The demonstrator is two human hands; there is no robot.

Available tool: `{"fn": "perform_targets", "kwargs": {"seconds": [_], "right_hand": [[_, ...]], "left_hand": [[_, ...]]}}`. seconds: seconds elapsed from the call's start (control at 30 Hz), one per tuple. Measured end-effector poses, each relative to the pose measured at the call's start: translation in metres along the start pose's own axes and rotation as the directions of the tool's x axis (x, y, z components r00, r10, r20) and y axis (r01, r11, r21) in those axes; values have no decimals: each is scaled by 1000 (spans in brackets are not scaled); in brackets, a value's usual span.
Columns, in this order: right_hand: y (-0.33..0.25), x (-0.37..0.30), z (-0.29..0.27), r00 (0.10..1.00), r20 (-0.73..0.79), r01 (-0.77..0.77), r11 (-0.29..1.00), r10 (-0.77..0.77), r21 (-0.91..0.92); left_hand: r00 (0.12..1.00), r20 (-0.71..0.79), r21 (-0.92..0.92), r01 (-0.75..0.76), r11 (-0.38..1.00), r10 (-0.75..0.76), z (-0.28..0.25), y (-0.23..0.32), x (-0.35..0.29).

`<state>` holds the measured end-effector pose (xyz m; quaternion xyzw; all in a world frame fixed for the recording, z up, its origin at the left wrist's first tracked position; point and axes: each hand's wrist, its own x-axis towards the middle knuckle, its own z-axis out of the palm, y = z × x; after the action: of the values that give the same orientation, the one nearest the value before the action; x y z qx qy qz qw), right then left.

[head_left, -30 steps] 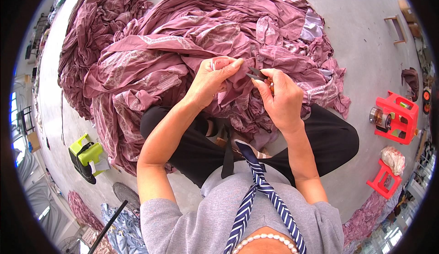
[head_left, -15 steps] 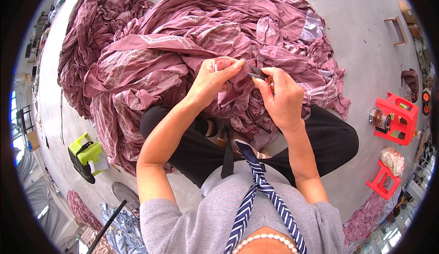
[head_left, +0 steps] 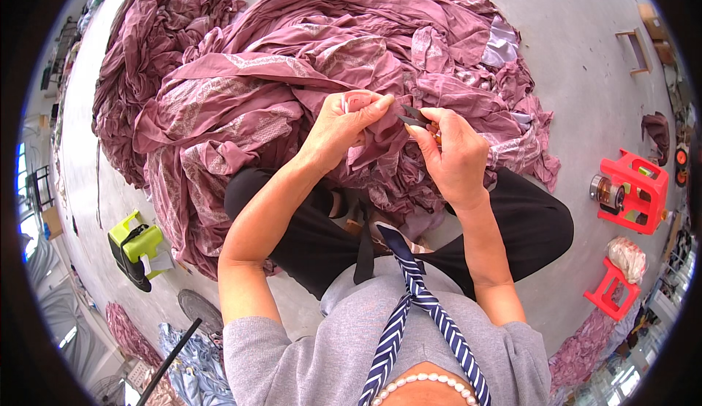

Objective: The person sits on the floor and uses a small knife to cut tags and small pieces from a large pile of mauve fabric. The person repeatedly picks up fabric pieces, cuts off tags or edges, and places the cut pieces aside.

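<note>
A large heap of mauve patterned fabric [head_left: 278, 91] spreads over the grey floor and onto my lap. My left hand [head_left: 344, 124] pinches a fold of this fabric [head_left: 358, 102], holding it up. My right hand [head_left: 450, 153] grips small thread snips [head_left: 415, 115] with an orange handle, their dark blades pointing left at the pinched fold, just beside my left fingertips. I sit with black trousers [head_left: 534, 223] under the cloth.
A red plastic stool [head_left: 636, 190] with a jar on it stands at the right, a smaller red stool [head_left: 607, 292] below it. A green and black bag [head_left: 135, 249] lies at the left. More fabric piles lie at the lower left and lower right.
Both hands stay at the same spot on the fabric. The snips' blades have edged slightly closer to the pinched fold.
</note>
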<state>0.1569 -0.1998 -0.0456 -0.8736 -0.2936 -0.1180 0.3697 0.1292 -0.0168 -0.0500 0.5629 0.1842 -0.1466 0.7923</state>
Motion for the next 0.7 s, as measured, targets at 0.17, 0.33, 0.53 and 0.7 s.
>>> {"fn": "perform_targets", "kwargs": {"seconds": [0.17, 0.33, 0.53, 0.7], "right_hand": [[0, 2, -1, 1000, 12, 19, 1000, -19, 3], [1, 2, 3, 1000, 4, 29, 999, -29, 13], [7, 0, 6, 997, -13, 74, 997, -74, 7], [3, 6, 9, 957, 2, -254, 832, 290, 494]], "left_hand": [[999, 28, 20, -18, 1000, 17, 0, -1, 0], [1000, 16, -15, -2, 1000, 2, 1, -2, 1], [1000, 21, -37, 22, 999, -21, -1, -2, 1], [1000, 2, -13, 13, 1000, -13, 1, -1, 0]]}}
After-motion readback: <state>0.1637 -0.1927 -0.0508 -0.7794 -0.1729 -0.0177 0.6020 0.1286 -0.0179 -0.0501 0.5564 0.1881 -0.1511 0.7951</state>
